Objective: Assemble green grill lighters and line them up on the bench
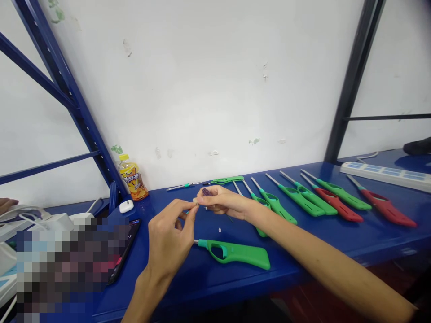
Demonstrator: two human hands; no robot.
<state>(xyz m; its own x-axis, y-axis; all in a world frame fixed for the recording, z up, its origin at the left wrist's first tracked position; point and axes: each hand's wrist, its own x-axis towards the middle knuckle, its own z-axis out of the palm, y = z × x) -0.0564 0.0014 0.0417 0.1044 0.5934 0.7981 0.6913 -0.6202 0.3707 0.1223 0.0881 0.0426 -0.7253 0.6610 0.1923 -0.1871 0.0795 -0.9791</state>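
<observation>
The left hand [171, 231] was bent up, its thumb [190, 220] and pointer finger [181, 206] pinched together — the right hand [224, 201] was curled close beside it, and the right arm [313, 249] slanted in from the lower right

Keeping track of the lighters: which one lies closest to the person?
The green lighter on the near side of the blue table, its tip hidden behind the left hand; the other lighters lie farther back.

Solid green on nearest utility lighter [245, 255], w/ teal collar [202, 243]; red on far R lighter [391, 211]. Dk blue on bench [242, 231]; off-white w/ greenish patches [57, 12] on wall [202, 89]; white w/ blue blocks [373, 171] on power strip [387, 174].
</observation>
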